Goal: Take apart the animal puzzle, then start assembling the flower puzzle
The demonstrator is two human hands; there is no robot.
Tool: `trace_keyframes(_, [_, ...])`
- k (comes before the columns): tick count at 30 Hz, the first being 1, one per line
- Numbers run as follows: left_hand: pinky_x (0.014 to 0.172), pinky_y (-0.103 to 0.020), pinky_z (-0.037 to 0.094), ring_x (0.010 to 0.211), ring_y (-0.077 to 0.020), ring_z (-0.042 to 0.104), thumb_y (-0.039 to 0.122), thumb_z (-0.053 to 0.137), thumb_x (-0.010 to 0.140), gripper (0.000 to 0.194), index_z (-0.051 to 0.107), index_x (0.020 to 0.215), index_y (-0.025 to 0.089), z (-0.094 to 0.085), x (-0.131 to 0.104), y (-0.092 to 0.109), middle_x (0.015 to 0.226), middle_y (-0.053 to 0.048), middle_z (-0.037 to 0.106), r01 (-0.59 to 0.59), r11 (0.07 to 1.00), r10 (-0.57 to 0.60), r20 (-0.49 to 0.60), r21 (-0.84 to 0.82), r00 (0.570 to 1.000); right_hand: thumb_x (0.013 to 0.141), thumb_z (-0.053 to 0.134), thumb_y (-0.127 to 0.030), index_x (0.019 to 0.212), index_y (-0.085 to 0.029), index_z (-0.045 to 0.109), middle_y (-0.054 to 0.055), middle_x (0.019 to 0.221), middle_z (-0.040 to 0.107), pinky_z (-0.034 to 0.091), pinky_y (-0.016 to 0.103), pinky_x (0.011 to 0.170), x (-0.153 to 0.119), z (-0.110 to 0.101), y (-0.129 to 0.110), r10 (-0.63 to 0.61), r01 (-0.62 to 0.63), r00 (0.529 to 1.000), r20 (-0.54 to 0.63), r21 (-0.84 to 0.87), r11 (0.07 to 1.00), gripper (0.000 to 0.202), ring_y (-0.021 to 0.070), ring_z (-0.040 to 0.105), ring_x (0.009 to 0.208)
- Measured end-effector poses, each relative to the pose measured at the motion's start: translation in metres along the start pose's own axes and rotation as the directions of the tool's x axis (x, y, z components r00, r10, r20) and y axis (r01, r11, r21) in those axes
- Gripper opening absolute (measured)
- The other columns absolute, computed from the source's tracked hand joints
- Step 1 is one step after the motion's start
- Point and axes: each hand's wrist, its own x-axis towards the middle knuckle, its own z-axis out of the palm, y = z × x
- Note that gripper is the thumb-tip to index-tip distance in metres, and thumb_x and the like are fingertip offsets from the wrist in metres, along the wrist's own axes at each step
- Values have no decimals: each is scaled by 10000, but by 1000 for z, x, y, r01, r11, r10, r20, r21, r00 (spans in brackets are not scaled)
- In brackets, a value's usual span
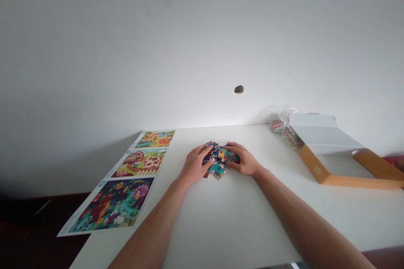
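Observation:
A small heap of colourful jigsaw puzzle pieces (219, 170) lies on the white table (217, 222), between my two hands. From the left, my left hand (197, 162) curls its fingers over the dark blue and purple pieces. On the opposite side my right hand (243, 159) closes round the green and teal pieces, thumb toward me. Both hands press the heap from its sides, and the fingers cover part of it. The pieces overlap one another, and some show yellow and teal printing.
At the left lies a reference sheet (107, 206) with three printed pictures, its near corner past the table edge. An opened orange and white box (347, 180) stands at the right. Behind it sits a clear plastic bag (287, 130) with pieces inside. A wall with a hole (239, 89) rises behind.

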Motion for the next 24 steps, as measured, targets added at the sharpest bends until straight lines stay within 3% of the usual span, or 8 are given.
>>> trace_keyframes(5, [1044,-401,455,1166,-213,563,213,473,912,373,629,1245,271,-3,4,-3,1236,-62,611,40,992,-50,-81,-120,995,751,643,-246,1282,-172,597,154,1391,504,332,496,1121,1,-3,1,-7,7,1000,12,61,998,538,312,460,1302])
trace_keyframes(9, [1058,-423,441,1187,-232,551,304,519,908,350,641,1232,252,-7,5,1,1255,-83,591,49,989,-61,-82,-139,995,815,599,-280,1313,-152,576,171,1406,480,327,482,1130,2,2,-6,21,-21,1000,-5,83,996,515,302,454,1314])
trace_keyframes(14, [1149,-494,303,1388,-326,340,567,711,728,780,468,1414,288,-10,-1,10,1514,-102,358,-105,993,112,123,-59,986,782,652,-299,1449,-133,404,185,1502,349,309,463,1146,-2,7,-17,19,-24,999,39,133,991,731,310,343,1393])
trace_keyframes(17, [1154,-518,275,1403,-352,303,633,718,679,879,436,1436,287,-7,-4,10,1532,-111,325,-107,994,105,141,7,984,750,649,-243,1493,-162,312,174,1536,296,263,507,1156,-3,6,-19,-5,-6,997,80,134,991,820,319,256,1435])
trace_keyframes(21, [1139,-518,292,1380,-321,346,587,648,778,740,442,1428,300,-3,-4,4,1495,-100,387,-12,997,6,74,77,997,804,644,-407,1501,-212,290,164,1570,219,161,644,1128,-3,7,-12,152,-150,983,104,-28,988,806,383,80,1465])
trace_keyframes(24, [1112,-504,336,1342,-310,393,558,639,799,680,469,1408,305,-2,-4,0,1472,-89,420,36,996,-38,22,87,999,823,595,-597,1497,-191,293,195,1566,210,127,661,1120,-1,10,-7,327,-311,943,70,-171,935,843,403,42,1463])
